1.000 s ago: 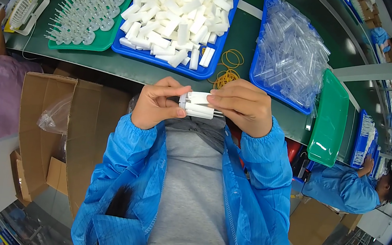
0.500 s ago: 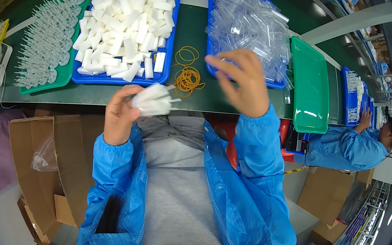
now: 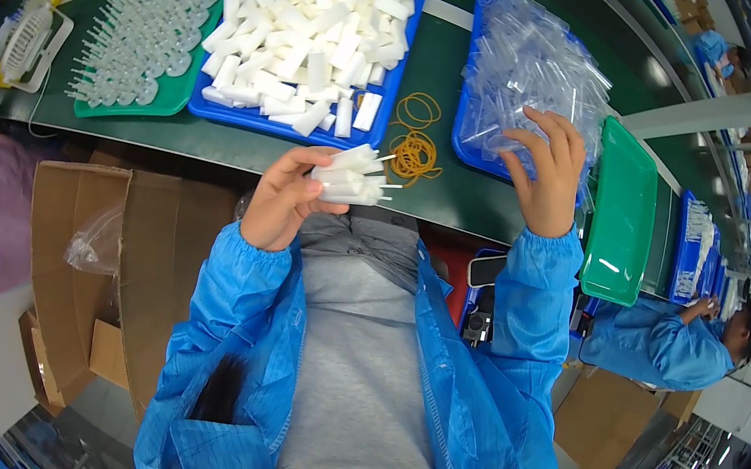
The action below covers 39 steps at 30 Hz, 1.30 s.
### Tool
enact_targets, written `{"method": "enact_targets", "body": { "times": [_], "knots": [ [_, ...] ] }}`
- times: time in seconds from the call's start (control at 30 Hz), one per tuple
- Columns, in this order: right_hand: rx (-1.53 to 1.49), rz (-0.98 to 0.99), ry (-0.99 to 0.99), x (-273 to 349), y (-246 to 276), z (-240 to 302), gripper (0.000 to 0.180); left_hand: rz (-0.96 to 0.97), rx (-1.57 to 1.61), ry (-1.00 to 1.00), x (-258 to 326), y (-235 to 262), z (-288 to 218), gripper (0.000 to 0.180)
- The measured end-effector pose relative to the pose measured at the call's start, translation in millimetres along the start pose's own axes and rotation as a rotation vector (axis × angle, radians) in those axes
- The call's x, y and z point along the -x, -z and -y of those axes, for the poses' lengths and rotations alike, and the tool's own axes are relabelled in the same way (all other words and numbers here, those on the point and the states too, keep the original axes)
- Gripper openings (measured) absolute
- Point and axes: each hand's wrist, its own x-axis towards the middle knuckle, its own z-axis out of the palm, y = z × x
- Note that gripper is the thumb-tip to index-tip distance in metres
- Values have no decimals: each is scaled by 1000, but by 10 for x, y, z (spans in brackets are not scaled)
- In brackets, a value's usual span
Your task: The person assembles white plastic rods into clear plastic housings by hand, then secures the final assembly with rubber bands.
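Observation:
My left hand [image 3: 285, 195] grips a bundle of white foam pieces [image 3: 352, 176], from which thin white stems stick out to the right. It is held just past the front edge of the green table. Over the near right corner of a blue tray [image 3: 462, 141] heaped with clear plastic tubes [image 3: 536, 80], my right hand [image 3: 550, 168] is raised with curved fingers apart and nothing visible in them. Loose yellow-brown rubber bands [image 3: 416, 154] lie between the hands. Beyond my left hand stands a blue tray [image 3: 248, 116] piled with white foam blocks [image 3: 323, 30].
At the left, a green tray [image 3: 174, 96] carries rows of clear pieces with upright stems [image 3: 148, 39]. A shallow green tray [image 3: 623, 212] lies right of the tubes. Cardboard boxes [image 3: 74, 259] stand below the table. A co-worker in blue [image 3: 667, 343] sits at the right.
My right hand has moved right, to the tray of clear tubes. My left hand still holds the foam bundle. The whole view has shifted.

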Motion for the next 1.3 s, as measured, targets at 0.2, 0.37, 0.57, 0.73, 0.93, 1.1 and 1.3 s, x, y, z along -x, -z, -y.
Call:
{"method": "enact_targets", "body": {
  "times": [0.2, 0.37, 0.57, 0.73, 0.93, 1.1, 1.3],
  "knots": [
    [-727, 48, 12, -71, 5, 530, 26, 8, -18, 1, 18, -21, 34, 23],
    [-759, 74, 142, -144, -62, 799, 26, 15, -93, -14, 25, -84, 9, 22],
    [-834, 41, 7, -156, -115, 970, 28, 34, -201, -166, -7, -163, 46, 29],
    [-904, -34, -61, -157, -112, 1070, 34, 29, -388, -275, -29, -138, 77, 32],
    [-926, 29, -92, -138, -126, 1101, 34, 67, -407, -270, -31, -139, 111, 29],
    [-1052, 114, -116, -153, -69, 1071, 28, 22, -318, -220, -12, -121, 130, 27],
    [-1075, 141, -96, -161, -72, 962, 33, -12, -268, -223, -21, -114, 113, 25]
  ]
}}
